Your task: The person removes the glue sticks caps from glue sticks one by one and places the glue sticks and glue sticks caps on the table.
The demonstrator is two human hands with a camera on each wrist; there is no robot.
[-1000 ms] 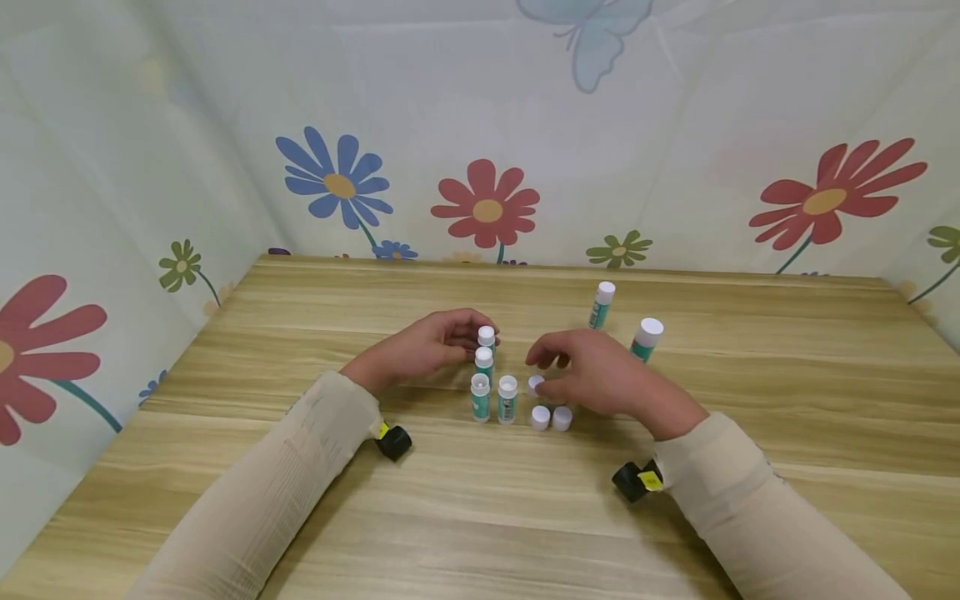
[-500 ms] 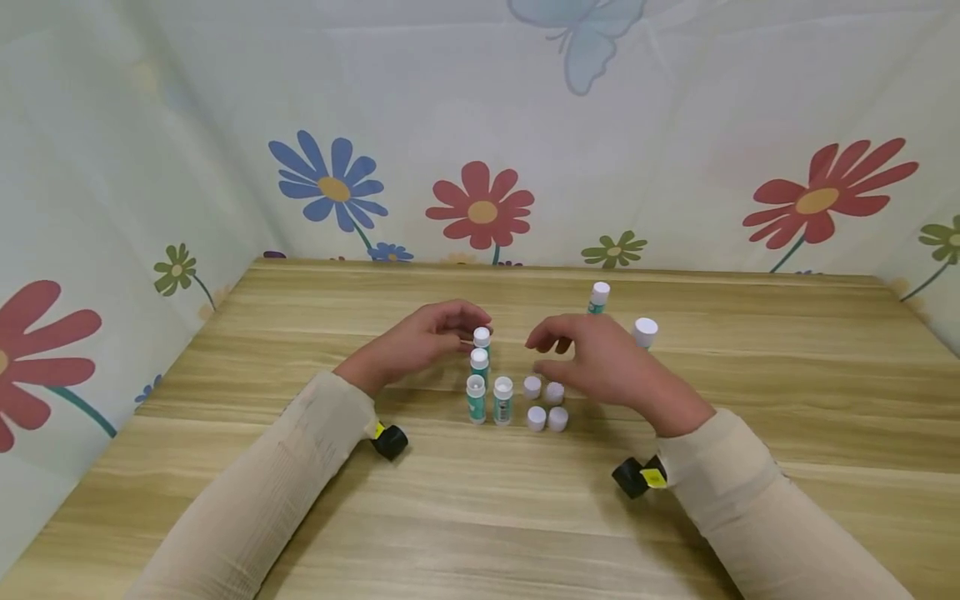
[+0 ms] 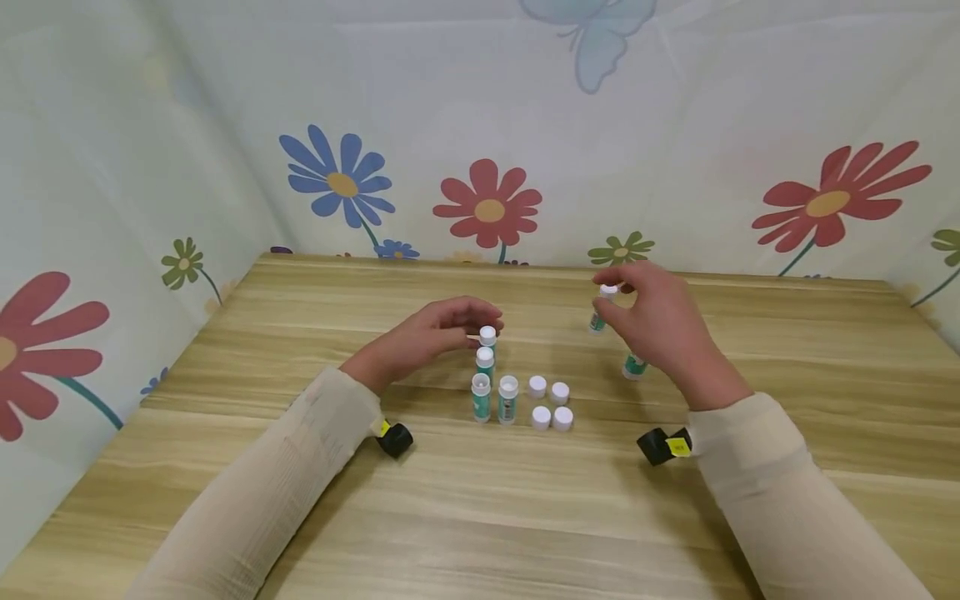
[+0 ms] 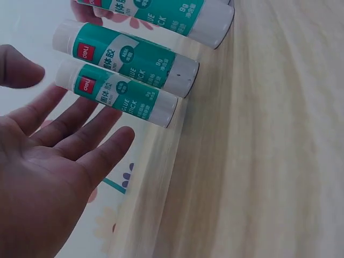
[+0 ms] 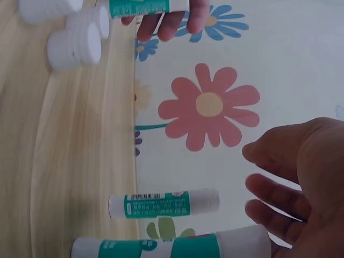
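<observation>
Currently, left hand (image 3: 420, 340): fingers loosely spread beside the rear glue stick (image 3: 488, 335), gripping nothing.
Right hand (image 3: 663, 321): thumb and fingers parted about the far glue stick (image 3: 597, 321), seemingly without contact, though overlap makes that uncertain.
Larger glue stick (image 3: 633, 367): upright, partly behind the right hand.
White caps (image 3: 541, 417): four, standing right of the front glue sticks (image 3: 507, 402).
Wooden table (image 3: 480, 517): beneath everything.

This seems a screened-off tabletop workspace, with flower-printed curtains (image 3: 420, 92) around a wood-grain table (image 3: 465, 517).
</observation>
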